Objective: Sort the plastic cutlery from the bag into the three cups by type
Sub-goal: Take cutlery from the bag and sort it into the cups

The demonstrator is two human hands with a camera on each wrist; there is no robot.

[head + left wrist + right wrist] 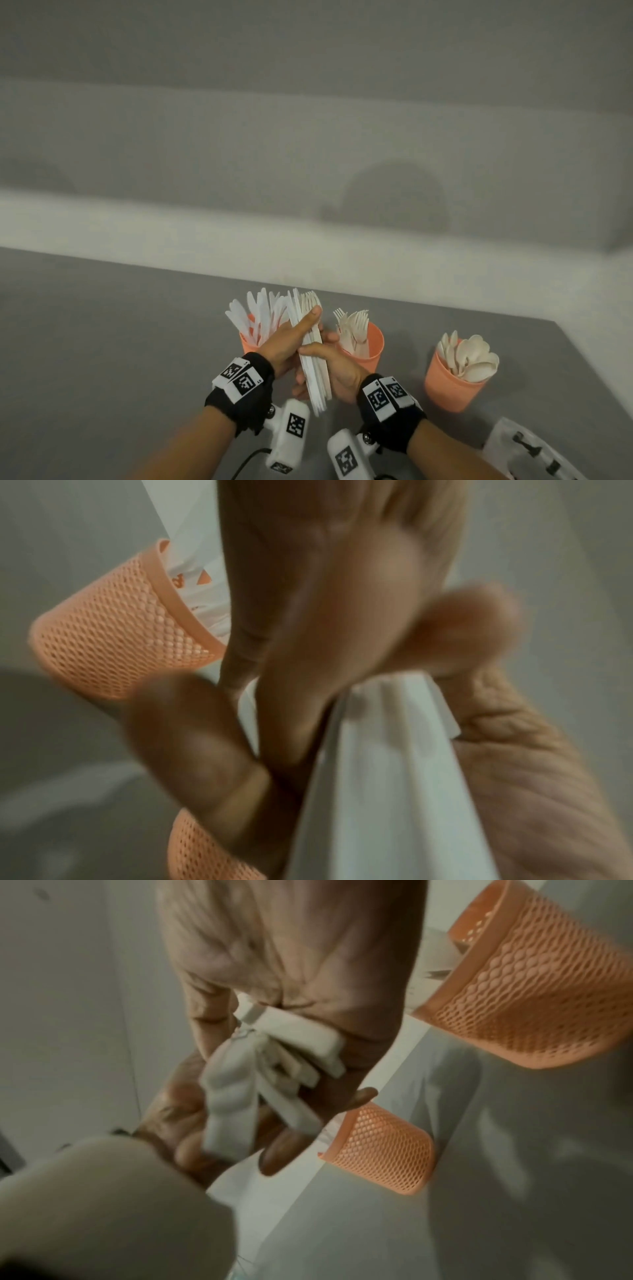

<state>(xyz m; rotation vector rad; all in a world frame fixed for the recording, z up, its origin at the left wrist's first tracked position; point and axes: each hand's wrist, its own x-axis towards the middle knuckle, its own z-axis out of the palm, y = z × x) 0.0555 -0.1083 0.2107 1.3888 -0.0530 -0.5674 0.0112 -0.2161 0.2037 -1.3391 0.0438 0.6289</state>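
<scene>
Two hands clasped on one upright bundle of white plastic cutlery [313,356] above a grey table [120,342]: left hand [284,346] laid along its left side with straight fingers, thumb not clearly seen; right hand [337,368] wrapped round the handles. Three orange mesh cups behind: left cup [247,342] with knives, middle cup [373,346] with forks, right cup [448,387] with spoons. White printed plastic bag [524,448] flat at lower right.
</scene>
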